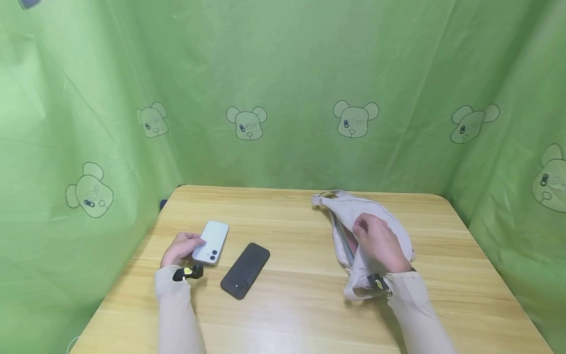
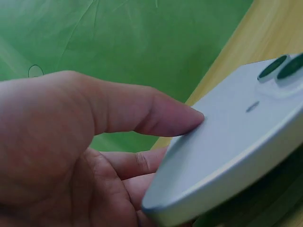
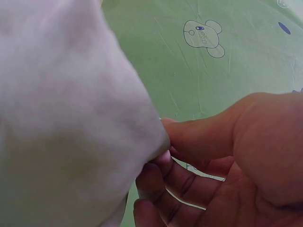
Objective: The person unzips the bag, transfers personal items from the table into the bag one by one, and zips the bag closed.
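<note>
My left hand pinches a pale smartphone by one edge at the left of the table. In the left wrist view the thumb lies on the phone's back, with fingers behind it; the two round camera lenses face up. On the right, my right hand pinches the edge of a light grey fabric sling bag, whose long opening faces left. The right wrist view shows thumb and fingertips together on the bag's cloth. Part of the bag is hidden under the hand.
A black smartphone lies flat on the wooden table, just right of the pale one. Green curtains printed with bear heads stand around the table's back and sides. A strap loop sticks out at the bag's far end.
</note>
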`<action>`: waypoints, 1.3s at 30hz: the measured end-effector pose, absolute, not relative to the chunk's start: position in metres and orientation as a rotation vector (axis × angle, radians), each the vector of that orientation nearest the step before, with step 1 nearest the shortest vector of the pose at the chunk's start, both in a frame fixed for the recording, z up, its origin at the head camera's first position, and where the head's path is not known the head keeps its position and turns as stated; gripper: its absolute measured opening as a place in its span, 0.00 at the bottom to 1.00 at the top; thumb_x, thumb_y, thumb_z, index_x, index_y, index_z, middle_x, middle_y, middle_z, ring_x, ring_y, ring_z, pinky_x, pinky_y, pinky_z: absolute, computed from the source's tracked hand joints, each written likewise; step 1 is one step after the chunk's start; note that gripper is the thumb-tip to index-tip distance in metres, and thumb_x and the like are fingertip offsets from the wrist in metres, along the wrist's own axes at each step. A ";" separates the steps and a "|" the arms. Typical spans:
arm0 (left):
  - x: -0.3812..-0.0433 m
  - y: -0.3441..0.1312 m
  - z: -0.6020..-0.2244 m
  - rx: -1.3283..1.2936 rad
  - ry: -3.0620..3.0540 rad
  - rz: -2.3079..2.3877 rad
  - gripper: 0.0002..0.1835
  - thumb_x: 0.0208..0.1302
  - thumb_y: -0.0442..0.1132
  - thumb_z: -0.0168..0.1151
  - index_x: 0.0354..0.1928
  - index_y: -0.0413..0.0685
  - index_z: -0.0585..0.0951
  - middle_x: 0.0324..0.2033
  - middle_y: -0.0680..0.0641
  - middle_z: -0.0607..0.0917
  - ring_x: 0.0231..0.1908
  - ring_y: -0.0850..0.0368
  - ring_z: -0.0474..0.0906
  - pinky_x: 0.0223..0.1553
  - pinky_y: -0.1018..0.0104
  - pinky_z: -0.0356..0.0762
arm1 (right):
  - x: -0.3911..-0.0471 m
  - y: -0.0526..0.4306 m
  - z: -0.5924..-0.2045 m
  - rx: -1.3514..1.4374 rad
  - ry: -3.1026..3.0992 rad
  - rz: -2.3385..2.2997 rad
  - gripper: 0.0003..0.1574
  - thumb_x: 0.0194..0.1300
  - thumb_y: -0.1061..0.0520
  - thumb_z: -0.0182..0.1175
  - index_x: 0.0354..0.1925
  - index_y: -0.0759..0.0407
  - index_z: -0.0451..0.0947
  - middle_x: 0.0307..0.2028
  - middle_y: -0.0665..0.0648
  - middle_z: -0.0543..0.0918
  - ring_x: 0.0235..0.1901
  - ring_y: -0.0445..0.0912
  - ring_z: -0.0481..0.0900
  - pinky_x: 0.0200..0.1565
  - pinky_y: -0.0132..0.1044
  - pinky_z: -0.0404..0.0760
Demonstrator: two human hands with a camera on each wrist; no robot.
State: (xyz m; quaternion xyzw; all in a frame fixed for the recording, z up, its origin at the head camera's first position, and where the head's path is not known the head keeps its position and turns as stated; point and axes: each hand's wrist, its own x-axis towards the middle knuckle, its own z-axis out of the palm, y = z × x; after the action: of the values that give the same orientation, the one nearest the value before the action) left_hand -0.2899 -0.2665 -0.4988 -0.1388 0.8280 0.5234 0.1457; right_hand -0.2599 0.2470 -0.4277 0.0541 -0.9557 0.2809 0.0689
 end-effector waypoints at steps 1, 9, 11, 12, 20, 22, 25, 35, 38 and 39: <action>-0.290 -0.267 -0.500 -0.401 2.366 1.528 0.30 0.71 0.38 0.58 0.68 0.23 0.67 0.55 0.30 0.81 0.48 0.51 0.81 0.45 0.68 0.82 | -0.260 0.247 -0.428 0.164 -2.878 0.846 0.05 0.72 0.60 0.57 0.40 0.59 0.79 0.39 0.63 0.86 0.37 0.55 0.82 0.40 0.52 0.80; -0.292 -0.269 -0.503 -0.404 2.291 1.652 0.32 0.72 0.38 0.59 0.70 0.24 0.66 0.46 0.43 0.86 0.36 0.64 0.81 0.36 0.75 0.79 | -0.260 0.247 -0.428 0.156 -2.883 0.844 0.05 0.72 0.60 0.57 0.40 0.59 0.79 0.39 0.62 0.86 0.37 0.55 0.81 0.39 0.52 0.79; -0.292 -0.269 -0.504 -0.399 2.284 1.676 0.32 0.72 0.38 0.60 0.70 0.24 0.66 0.41 0.47 0.87 0.31 0.67 0.79 0.31 0.76 0.75 | -0.260 0.247 -0.428 0.155 -2.884 0.845 0.05 0.72 0.60 0.57 0.40 0.59 0.79 0.39 0.62 0.86 0.37 0.55 0.81 0.39 0.52 0.79; -0.292 -0.270 -0.504 -0.394 2.282 1.686 0.32 0.72 0.38 0.61 0.70 0.24 0.66 0.38 0.50 0.88 0.28 0.68 0.77 0.28 0.76 0.73 | -0.260 0.247 -0.428 0.155 -2.885 0.844 0.05 0.72 0.60 0.57 0.40 0.59 0.79 0.39 0.62 0.85 0.37 0.55 0.81 0.39 0.52 0.79; -0.292 -0.270 -0.504 -0.352 2.251 1.758 0.34 0.71 0.38 0.61 0.71 0.24 0.65 0.25 0.58 0.85 0.15 0.72 0.64 0.16 0.77 0.60 | -0.260 0.247 -0.428 0.159 -2.882 0.849 0.04 0.72 0.60 0.57 0.40 0.58 0.79 0.39 0.62 0.85 0.37 0.54 0.81 0.38 0.49 0.79; -0.292 -0.269 -0.504 -0.332 2.229 1.791 0.34 0.72 0.38 0.61 0.72 0.23 0.63 0.26 0.58 0.86 0.15 0.73 0.65 0.16 0.78 0.60 | -0.260 0.247 -0.428 0.158 -2.882 0.852 0.04 0.72 0.60 0.57 0.40 0.58 0.79 0.39 0.62 0.85 0.36 0.54 0.81 0.38 0.49 0.79; -0.293 -0.268 -0.504 -0.321 2.184 1.864 0.33 0.72 0.35 0.60 0.71 0.21 0.62 0.28 0.56 0.87 0.16 0.73 0.69 0.16 0.80 0.61 | -0.261 0.247 -0.428 0.156 -2.884 0.853 0.04 0.72 0.60 0.57 0.40 0.58 0.79 0.39 0.62 0.85 0.36 0.53 0.81 0.38 0.49 0.78; -0.299 -0.263 -0.505 -0.286 2.072 1.983 0.32 0.73 0.33 0.59 0.71 0.21 0.61 0.33 0.55 0.88 0.30 0.70 0.82 0.31 0.81 0.80 | -0.261 0.248 -0.429 0.159 -2.886 0.850 0.04 0.72 0.60 0.58 0.39 0.59 0.79 0.39 0.62 0.86 0.37 0.54 0.81 0.39 0.51 0.79; -0.300 -0.260 -0.505 -0.257 2.053 2.007 0.32 0.73 0.33 0.58 0.71 0.20 0.61 0.36 0.54 0.88 0.38 0.66 0.85 0.44 0.76 0.85 | -0.260 0.248 -0.429 0.156 -2.888 0.851 0.04 0.72 0.60 0.58 0.39 0.58 0.79 0.39 0.62 0.85 0.37 0.54 0.81 0.39 0.51 0.79; -0.301 -0.259 -0.505 -0.255 2.054 2.011 0.32 0.73 0.33 0.58 0.70 0.20 0.62 0.37 0.54 0.88 0.39 0.66 0.86 0.45 0.75 0.85 | -0.260 0.248 -0.429 0.156 -2.890 0.852 0.04 0.72 0.60 0.58 0.39 0.58 0.79 0.39 0.62 0.85 0.37 0.54 0.81 0.39 0.50 0.79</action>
State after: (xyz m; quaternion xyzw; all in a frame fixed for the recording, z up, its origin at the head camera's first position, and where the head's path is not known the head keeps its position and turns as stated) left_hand -0.3005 -0.2587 -0.5050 -0.0875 0.7059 0.6911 0.1278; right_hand -0.2604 0.2477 -0.4286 0.0516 -0.9560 0.2820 0.0624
